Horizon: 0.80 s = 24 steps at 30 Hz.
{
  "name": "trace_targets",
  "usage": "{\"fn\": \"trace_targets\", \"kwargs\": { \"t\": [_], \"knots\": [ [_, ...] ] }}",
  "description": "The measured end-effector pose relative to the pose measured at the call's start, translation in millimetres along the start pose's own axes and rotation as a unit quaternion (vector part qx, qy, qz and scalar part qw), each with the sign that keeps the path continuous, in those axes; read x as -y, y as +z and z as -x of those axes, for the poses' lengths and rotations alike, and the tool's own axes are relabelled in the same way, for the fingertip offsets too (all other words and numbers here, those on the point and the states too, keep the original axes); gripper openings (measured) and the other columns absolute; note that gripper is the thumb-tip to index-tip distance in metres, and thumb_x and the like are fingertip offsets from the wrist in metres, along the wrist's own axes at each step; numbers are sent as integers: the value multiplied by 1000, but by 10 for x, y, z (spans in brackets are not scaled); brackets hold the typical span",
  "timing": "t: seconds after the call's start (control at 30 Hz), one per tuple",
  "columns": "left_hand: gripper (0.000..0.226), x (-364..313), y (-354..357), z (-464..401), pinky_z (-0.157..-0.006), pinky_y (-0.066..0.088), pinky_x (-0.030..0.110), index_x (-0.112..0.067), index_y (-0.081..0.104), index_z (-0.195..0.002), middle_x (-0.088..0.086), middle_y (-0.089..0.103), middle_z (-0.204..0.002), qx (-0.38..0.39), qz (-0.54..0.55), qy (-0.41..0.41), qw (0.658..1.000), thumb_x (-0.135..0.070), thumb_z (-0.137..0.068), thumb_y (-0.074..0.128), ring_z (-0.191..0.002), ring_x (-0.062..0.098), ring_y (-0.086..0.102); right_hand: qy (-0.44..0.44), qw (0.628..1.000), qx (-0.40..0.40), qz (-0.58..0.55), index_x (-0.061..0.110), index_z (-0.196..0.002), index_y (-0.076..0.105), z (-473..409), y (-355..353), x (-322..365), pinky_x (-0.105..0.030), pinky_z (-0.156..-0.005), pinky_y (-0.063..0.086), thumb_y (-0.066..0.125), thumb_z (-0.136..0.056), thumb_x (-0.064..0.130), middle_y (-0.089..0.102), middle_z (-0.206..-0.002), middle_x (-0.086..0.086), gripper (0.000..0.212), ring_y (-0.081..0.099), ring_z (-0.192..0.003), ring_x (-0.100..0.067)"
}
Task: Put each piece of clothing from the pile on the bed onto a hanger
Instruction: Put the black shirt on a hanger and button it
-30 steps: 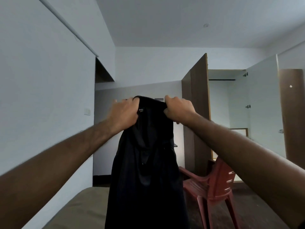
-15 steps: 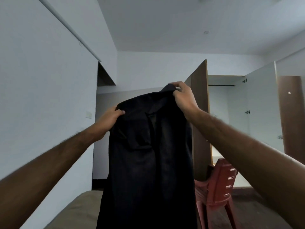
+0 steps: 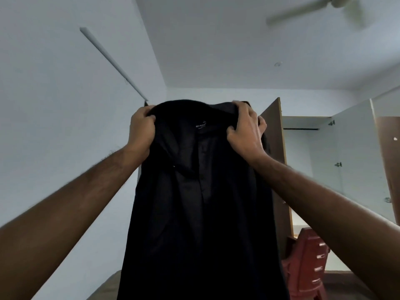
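A black collared shirt (image 3: 201, 213) hangs full length in front of me, its collar label and button placket facing me. My left hand (image 3: 141, 132) grips the left shoulder of the shirt with curled fingers. My right hand (image 3: 245, 132) grips the right shoulder beside the collar. Both arms are stretched out and raised to about head height. No hanger shows in the frame. The pile on the bed is out of view; only a corner of the olive bed (image 3: 108, 289) shows at the bottom.
A red plastic chair (image 3: 307, 263) stands at the lower right. Behind it an open wardrobe (image 3: 279, 161) has a brown door and an inside rail (image 3: 300, 128). A ceiling fan (image 3: 324, 7) is overhead. A white wall (image 3: 54, 105) lies to the left.
Both hands have shifted to the shirt's shoulders and spread it out level, with the collar now facing me. My view has tilted upward, so the ceiling fan shows.
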<state>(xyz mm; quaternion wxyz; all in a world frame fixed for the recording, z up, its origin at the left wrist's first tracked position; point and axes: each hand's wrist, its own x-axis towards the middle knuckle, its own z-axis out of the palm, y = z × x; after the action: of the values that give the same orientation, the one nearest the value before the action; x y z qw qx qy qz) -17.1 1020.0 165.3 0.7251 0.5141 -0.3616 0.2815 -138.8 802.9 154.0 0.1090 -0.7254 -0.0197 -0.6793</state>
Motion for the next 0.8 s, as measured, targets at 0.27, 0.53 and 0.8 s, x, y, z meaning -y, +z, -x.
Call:
{"fn": "trace_targets", "kwargs": {
  "t": [0.27, 0.53, 0.8],
  "knots": [
    [41, 474, -245, 406, -107, 40, 23, -23, 62, -131, -17, 62, -134, 69, 147, 107, 981, -11, -101, 36, -132, 0, 49, -72, 994, -70, 48, 13, -160, 9, 43, 34, 108, -54, -121, -1, 64, -85, 14, 46, -150, -2, 93, -1, -156, -16],
    [30, 1096, -53, 1006, -75, 54, 26, -29, 62, -121, -8, 74, -106, 356, -96, -56, 928, -13, -96, 65, -92, 12, 70, -147, 965, 73, 206, 17, -159, -7, 223, 242, -159, -70, -116, 0, 51, -91, 14, 15, -165, 4, 90, -17, -153, -35],
    [11, 905, -122, 737, -54, 54, 26, -15, 67, -86, 11, 66, -82, 236, -209, 33, 949, -11, -96, 64, -68, 17, 64, -122, 960, -16, 250, 14, -159, -5, 121, -172, -380, -66, -118, 9, 56, -91, 11, -1, -166, 4, 92, -7, -154, -37]
  ]
}}
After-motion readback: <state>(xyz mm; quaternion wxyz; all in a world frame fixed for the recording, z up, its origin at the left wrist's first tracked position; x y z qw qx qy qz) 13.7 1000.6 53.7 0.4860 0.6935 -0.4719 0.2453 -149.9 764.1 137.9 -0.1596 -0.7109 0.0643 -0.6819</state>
